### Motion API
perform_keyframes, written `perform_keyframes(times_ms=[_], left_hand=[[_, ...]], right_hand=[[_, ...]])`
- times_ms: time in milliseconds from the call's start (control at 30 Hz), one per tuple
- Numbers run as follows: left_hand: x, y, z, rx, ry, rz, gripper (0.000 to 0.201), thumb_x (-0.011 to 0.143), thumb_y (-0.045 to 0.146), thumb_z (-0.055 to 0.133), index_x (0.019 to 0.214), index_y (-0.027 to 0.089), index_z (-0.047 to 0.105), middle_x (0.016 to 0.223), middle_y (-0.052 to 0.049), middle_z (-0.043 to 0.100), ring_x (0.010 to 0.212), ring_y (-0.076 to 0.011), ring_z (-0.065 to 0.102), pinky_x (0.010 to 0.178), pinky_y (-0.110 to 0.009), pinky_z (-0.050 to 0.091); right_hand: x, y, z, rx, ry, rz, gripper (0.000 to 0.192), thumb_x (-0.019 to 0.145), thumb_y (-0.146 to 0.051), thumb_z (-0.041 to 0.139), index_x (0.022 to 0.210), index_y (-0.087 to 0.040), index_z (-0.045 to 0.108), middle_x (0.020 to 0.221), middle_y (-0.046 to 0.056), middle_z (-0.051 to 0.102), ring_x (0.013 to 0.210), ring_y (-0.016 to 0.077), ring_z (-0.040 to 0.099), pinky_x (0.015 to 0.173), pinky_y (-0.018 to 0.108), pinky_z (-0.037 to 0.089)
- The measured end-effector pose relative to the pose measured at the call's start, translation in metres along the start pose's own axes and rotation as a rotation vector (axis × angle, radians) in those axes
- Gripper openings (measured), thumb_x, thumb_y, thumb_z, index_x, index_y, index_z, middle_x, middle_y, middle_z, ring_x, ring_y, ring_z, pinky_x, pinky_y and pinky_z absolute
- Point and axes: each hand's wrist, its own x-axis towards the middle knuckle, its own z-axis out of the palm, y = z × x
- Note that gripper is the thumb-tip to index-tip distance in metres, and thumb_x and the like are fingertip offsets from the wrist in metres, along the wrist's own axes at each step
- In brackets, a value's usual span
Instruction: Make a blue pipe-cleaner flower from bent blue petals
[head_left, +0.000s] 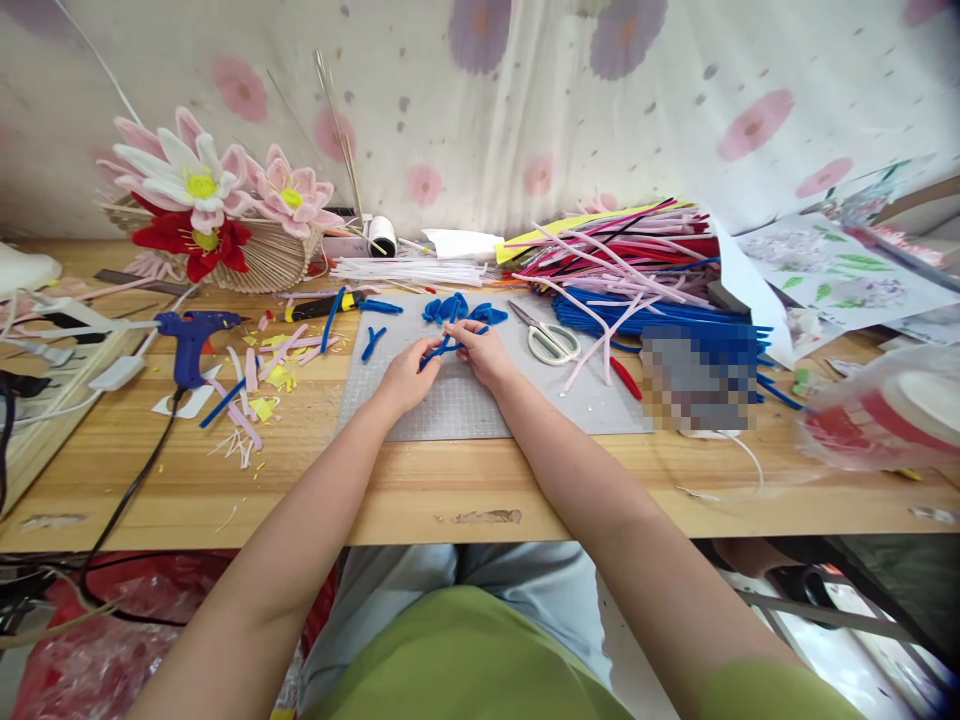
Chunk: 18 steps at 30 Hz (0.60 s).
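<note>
Head view: nearest, a green top and pale trousers were seen below the wooden table (420, 500). Both forearms were stretched onto a grey cutting mat (465, 405). A blue pipe cleaner (442, 348) was pinched between the fingers of the left hand (405, 375) and the right hand (484, 350), held just above the mat, the hands nearly touching. Just beyond, bent blue pieces (450, 308) were laid on the mat's far edge, with scissors (547, 335) to the right. A blue glue gun (191, 335) was stood at the left among pink and yellow scraps. Farther back, bundled pipe cleaners (630, 260) and finished flowers (202, 200) were set against a flowered cloth.
</note>
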Motion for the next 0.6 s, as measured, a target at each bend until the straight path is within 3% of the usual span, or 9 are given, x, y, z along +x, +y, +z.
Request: perform_keyframes(times_ms=[233,367,433,600], left_hand=[[-0.0002,-0.0022,0.0004,0.131,0.087,0.024,0.028,0.086,0.03,0.043,0.099,0.019,0.065,0.103,-0.007,0.066,0.095,-0.0201,0.059,0.078,-0.029,0.043],[0.0,-0.0017,-0.0011,0.11,0.092,-0.084,0.03,0.088,0.03,0.038,0.103,0.018,0.061,0.1,-0.007,0.066,0.092,-0.0201,0.06,0.075,-0.029,0.043],[0.0001,-0.0009,-0.0016,0.116,0.05,-0.123,0.031,0.089,0.03,0.036,0.106,0.019,0.059,0.099,-0.007,0.067,0.089,-0.0198,0.06,0.073,-0.029,0.042],[-0.0012,0.0034,-0.0031,0.216,0.004,-0.091,0.033,0.09,0.036,0.033,0.099,0.02,0.06,0.094,-0.007,0.067,0.086,-0.0208,0.06,0.072,-0.029,0.041]], right_hand=[[-0.0066,-0.0061,0.002,0.137,-0.077,0.115,0.031,0.054,-0.035,0.076,0.067,-0.015,0.057,0.052,-0.007,0.049,0.042,0.0019,0.04,0.039,0.015,0.03],[-0.0098,-0.0054,0.005,0.143,-0.285,0.145,0.038,0.053,-0.03,0.079,0.082,-0.016,0.059,0.057,-0.007,0.055,0.046,0.0031,0.046,0.045,0.016,0.04],[-0.0095,-0.0035,0.0055,0.093,-0.33,0.132,0.037,0.052,-0.031,0.079,0.078,-0.015,0.059,0.055,-0.007,0.055,0.046,0.0035,0.047,0.045,0.016,0.042],[-0.0059,-0.0002,0.0035,0.034,-0.182,0.108,0.038,0.053,-0.038,0.078,0.068,-0.016,0.051,0.052,-0.005,0.057,0.043,0.0053,0.05,0.038,0.015,0.038]])
